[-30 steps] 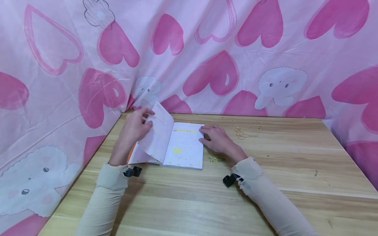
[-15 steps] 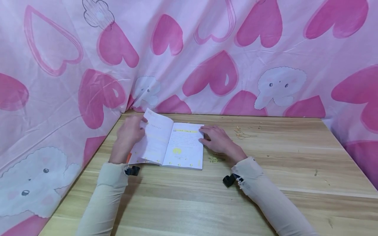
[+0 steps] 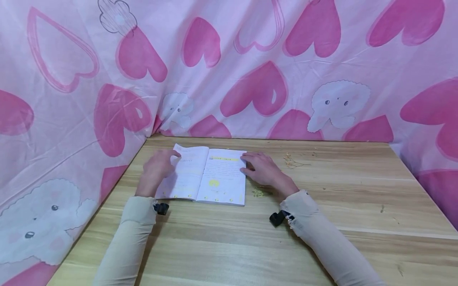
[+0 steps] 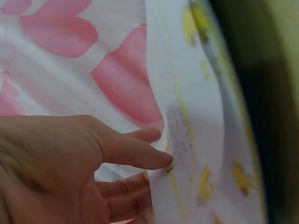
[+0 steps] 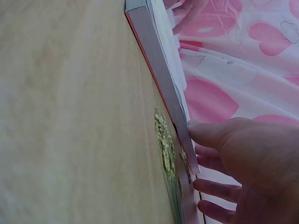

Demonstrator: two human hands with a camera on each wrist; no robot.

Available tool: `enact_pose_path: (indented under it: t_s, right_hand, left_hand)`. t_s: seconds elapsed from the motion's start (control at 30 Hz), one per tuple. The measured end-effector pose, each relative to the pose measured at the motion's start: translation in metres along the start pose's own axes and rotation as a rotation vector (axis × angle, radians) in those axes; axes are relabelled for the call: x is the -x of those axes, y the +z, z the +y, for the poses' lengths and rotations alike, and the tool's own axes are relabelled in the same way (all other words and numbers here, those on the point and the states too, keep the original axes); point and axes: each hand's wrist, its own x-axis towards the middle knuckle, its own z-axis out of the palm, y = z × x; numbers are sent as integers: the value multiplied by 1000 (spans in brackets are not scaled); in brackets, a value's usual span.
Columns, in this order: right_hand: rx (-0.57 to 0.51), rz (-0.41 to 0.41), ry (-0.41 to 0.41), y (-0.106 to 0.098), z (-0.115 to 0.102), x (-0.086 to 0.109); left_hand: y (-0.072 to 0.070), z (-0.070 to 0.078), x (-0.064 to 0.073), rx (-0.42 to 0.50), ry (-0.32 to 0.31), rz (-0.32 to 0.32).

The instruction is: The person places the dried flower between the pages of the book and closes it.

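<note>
An open book (image 3: pixel 225 172) lies on the wooden table, with yellow print on its white pages. At its left edge, my left hand (image 3: pixel 157 169) pinches the left page (image 3: pixel 189 178). In the left wrist view the thumb (image 4: pixel 156 158) lies on the face of that page (image 4: pixel 187 121), while other fingers are partly hidden behind it. My right hand (image 3: pixel 262 169) rests against the book's right edge. In the right wrist view, the thumb touches the edge of the book (image 5: pixel 161 65), and the other fingers (image 5: pixel 217 189) extend loosely past it.
A dried yellow-green flower sprig (image 5: pixel 164 144) lies beside the book, near the right wrist. Farther right is a thin orange-brown twig (image 3: pixel 295 163), with small bits scattered on the table (image 3: pixel 214 246). A pink heart-print cloth (image 3: pixel 250 79) hangs behind and at the sides.
The raised left page has come down to the left and now lies nearly flat. My left hand has lowered toward me with it. The right hand stays at the right edge.
</note>
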Motion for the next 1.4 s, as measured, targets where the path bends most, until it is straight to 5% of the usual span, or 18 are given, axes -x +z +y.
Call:
enact_pose_path:
  t_s: [0.23, 0.37, 0.43, 0.53, 0.63, 0.7, 1.07, 1.4]
  right_hand:
    - [11, 3, -3, 0, 0, 0]
    - [16, 8, -6, -1, 0, 1]
    - [17, 8, -5, -1, 1, 1]
    - [15, 5, -2, 0, 1, 1]
    - [13, 6, -5, 0, 1, 0]
    - [9, 10, -7, 0, 0, 0]
    - [18, 27, -14, 0, -2, 1]
    - [-67, 152, -11, -5, 15, 5]
  left_hand:
    - [11, 3, -2, -25, 1, -40]
    - [18, 9, -6, -54, 20, -6]
    - [22, 13, -9, -55, 88, 35]
    - [27, 17, -16, -61, 306, 97]
    - [32, 22, -20, -35, 503, 102]
    - [35, 26, -20, -9, 565, 86]
    - [41, 36, -5, 2, 415, 16]
    - [44, 37, -5, -5, 392, -11]
